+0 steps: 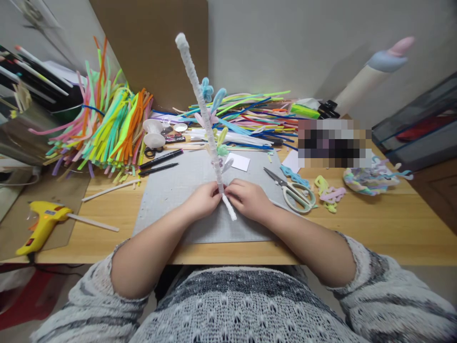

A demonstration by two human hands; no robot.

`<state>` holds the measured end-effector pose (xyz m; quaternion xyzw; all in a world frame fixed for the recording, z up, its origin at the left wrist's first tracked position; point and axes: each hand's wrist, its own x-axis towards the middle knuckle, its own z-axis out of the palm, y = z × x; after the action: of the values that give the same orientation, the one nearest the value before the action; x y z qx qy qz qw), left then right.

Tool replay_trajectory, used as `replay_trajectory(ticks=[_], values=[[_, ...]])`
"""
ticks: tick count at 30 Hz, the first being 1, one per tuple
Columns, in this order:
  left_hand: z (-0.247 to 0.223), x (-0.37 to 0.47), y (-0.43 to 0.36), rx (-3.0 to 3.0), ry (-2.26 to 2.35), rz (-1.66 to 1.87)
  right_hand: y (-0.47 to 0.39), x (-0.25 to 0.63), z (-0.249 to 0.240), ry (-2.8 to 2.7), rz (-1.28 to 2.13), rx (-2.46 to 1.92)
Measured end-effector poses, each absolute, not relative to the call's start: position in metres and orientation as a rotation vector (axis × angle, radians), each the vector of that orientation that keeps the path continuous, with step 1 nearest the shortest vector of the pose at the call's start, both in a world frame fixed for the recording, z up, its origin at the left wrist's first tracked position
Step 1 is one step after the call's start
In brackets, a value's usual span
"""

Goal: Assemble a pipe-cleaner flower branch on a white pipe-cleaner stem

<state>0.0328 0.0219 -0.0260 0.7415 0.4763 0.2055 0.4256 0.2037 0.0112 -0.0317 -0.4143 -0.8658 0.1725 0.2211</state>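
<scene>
Between my two hands stands a long stick wrapped in white pipe cleaner point(196, 85), tilted to the left at its top. Pastel pipe-cleaner flowers and loops, such as a blue flower point(206, 89) and a green one point(222, 149), sit along its right side. My left hand point(205, 199) closes its fingers on the stick near the lower end. Opposite it, my right hand point(248, 199) pinches at the same spot, its fingertips partly hidden. A short white tail point(229, 207) hangs below the fingers, over the grey cutting mat point(171, 205).
Scissors point(298, 195) lie right of the mat beside pipe-cleaner scraps point(330, 193). At left are a yellow glue gun point(44, 224), black markers point(160, 162) and a big bundle of coloured pipe cleaners point(107, 124). More pipe cleaners point(243, 119) lie at the back, near a white spool point(154, 133).
</scene>
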Motion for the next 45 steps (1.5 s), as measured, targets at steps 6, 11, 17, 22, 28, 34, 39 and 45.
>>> replay_trajectory(ticks=[6,11,17,22,28,34,39,45], values=[[-0.025,0.029,0.019,1.860,1.192,0.473,0.013,0.204,-0.032,-2.418,0.493,-1.164],[-0.028,0.028,0.017,1.740,1.144,0.588,0.014,0.205,-0.028,-2.390,0.381,-1.161],[-0.020,0.029,0.013,1.685,1.131,0.654,0.004,0.203,-0.018,-2.319,0.066,-1.297],[-0.008,0.031,0.007,1.656,1.082,0.703,-0.002,0.203,-0.014,-2.291,0.134,-1.162],[0.020,0.033,-0.003,1.661,1.057,0.760,-0.009,0.207,0.006,-2.151,0.229,-1.033],[0.056,0.036,-0.009,1.709,1.016,0.846,-0.012,0.202,0.036,-1.898,0.485,-0.891],[0.071,0.036,-0.005,1.824,1.048,0.888,-0.005,0.194,0.044,-1.581,1.052,-0.872],[0.063,0.035,0.008,1.934,1.236,0.658,0.011,0.186,0.020,-1.202,1.647,-0.937]])
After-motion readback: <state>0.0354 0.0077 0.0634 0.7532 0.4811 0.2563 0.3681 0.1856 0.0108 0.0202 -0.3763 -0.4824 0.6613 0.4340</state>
